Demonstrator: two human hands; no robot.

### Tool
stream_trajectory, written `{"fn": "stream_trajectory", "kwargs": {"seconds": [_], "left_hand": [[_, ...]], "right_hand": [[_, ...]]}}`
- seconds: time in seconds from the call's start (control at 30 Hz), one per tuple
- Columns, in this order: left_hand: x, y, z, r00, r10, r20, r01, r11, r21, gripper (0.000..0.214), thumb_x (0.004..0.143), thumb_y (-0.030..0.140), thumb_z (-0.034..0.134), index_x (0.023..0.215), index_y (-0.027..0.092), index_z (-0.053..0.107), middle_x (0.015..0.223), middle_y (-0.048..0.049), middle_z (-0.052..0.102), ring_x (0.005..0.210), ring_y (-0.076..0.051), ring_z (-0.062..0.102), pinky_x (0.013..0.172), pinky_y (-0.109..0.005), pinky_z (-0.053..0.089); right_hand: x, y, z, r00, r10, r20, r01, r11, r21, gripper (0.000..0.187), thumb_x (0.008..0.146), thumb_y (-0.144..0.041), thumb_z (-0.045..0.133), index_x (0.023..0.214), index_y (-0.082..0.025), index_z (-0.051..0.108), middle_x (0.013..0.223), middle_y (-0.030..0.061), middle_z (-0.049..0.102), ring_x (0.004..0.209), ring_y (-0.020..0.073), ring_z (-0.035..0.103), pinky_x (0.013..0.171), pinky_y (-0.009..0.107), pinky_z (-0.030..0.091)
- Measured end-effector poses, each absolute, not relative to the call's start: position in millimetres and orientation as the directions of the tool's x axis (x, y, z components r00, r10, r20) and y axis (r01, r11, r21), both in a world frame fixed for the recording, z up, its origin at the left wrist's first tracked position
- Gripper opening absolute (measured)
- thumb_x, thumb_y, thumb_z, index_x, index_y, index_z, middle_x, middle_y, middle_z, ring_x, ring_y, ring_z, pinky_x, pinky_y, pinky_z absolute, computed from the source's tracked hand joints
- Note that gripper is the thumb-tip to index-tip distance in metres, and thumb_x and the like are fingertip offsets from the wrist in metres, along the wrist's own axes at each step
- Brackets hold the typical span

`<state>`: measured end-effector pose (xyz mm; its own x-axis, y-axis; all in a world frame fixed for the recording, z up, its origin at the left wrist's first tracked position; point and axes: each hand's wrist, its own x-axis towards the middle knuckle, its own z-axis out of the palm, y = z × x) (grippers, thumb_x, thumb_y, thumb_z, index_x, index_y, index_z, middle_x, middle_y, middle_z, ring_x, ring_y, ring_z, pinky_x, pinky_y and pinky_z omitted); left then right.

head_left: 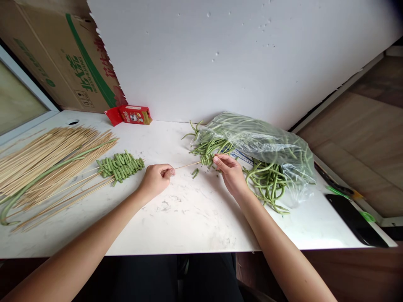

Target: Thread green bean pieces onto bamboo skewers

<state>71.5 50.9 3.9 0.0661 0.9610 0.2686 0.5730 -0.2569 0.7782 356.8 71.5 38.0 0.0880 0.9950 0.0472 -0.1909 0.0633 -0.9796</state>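
Observation:
A thin wooden skewer point(188, 165) runs between my hands above the white table. My left hand point(156, 179) pinches its left part between thumb and fingers. Cut pieces of green bean point(206, 160) are threaded side by side at the right end. My right hand point(230, 171) has its thumb and fingers closed on those threaded pieces. A loose bean piece point(195, 173) lies on the table just below the skewer. To the left of my left hand, several finished bean skewers point(121, 167) lie together, their bare sticks pointing left.
Many bare skewers point(56, 155) are spread at the left, with a long bean point(47, 173) across them. A clear plastic bag point(264, 136) of long beans and a loose bean pile point(270, 184) lie right. A red box point(136, 115), a cardboard box point(63, 54) and a black phone-like slab point(354, 218) surround them.

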Motion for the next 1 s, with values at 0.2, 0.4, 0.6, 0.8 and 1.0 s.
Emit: {"fn": "stream_trajectory", "kwargs": {"seconds": [0.2,0.4,0.6,0.8,1.0], "left_hand": [[72.2,50.5,5.4,0.079,0.955,0.286,0.577,-0.278,0.768,0.024,0.090,0.029,0.061,0.077,0.018,0.078,0.075,-0.0039,0.079,0.063,-0.016,0.065,0.061,-0.026,0.046],[73.7,48.6,8.7,0.073,0.952,0.298,0.546,-0.288,0.787,0.024,0.089,0.028,0.061,0.078,0.018,0.079,0.076,-0.0048,0.080,0.064,-0.017,0.068,0.062,-0.027,0.048],[73.7,48.0,9.5,0.076,0.953,0.294,0.544,-0.287,0.789,0.024,0.090,0.029,0.061,0.079,0.017,0.079,0.076,-0.0050,0.080,0.063,-0.016,0.066,0.060,-0.026,0.047],[74.7,47.3,12.4,0.090,0.951,0.295,0.538,-0.296,0.789,0.024,0.090,0.029,0.061,0.077,0.017,0.078,0.074,-0.0046,0.079,0.063,-0.016,0.066,0.059,-0.025,0.047],[73.5,48.7,10.0,0.074,0.957,0.282,0.553,-0.274,0.787,0.023,0.089,0.029,0.062,0.077,0.017,0.077,0.072,-0.0029,0.077,0.060,-0.015,0.063,0.059,-0.024,0.046]], "right_hand": [[356.0,69.4,42.3,0.060,0.998,-0.024,-0.226,-0.010,-0.974,0.040,0.060,-0.053,0.101,0.081,-0.027,0.079,0.114,0.0028,0.077,0.083,0.0169,0.063,0.064,0.030,0.048],[360.7,70.8,40.3,-0.015,0.995,-0.102,-0.280,-0.102,-0.954,0.046,0.059,-0.053,0.102,0.092,-0.030,0.080,0.094,0.0009,0.076,0.082,0.0192,0.065,0.065,0.031,0.049],[363.4,71.1,40.3,-0.026,0.994,-0.111,-0.261,-0.114,-0.959,0.045,0.062,-0.055,0.099,0.094,-0.029,0.080,0.094,0.0014,0.075,0.084,0.0207,0.066,0.067,0.033,0.050],[353.5,67.3,43.7,0.142,0.989,0.029,-0.233,0.062,-0.970,0.033,0.065,-0.047,0.099,0.080,-0.026,0.078,0.125,0.0039,0.075,0.090,0.0190,0.064,0.072,0.034,0.049],[354.4,66.1,43.9,0.075,0.997,-0.001,-0.279,0.020,-0.960,0.045,0.070,-0.043,0.098,0.109,-0.028,0.081,0.097,-0.0005,0.070,0.082,0.0156,0.058,0.072,0.031,0.046]]}}
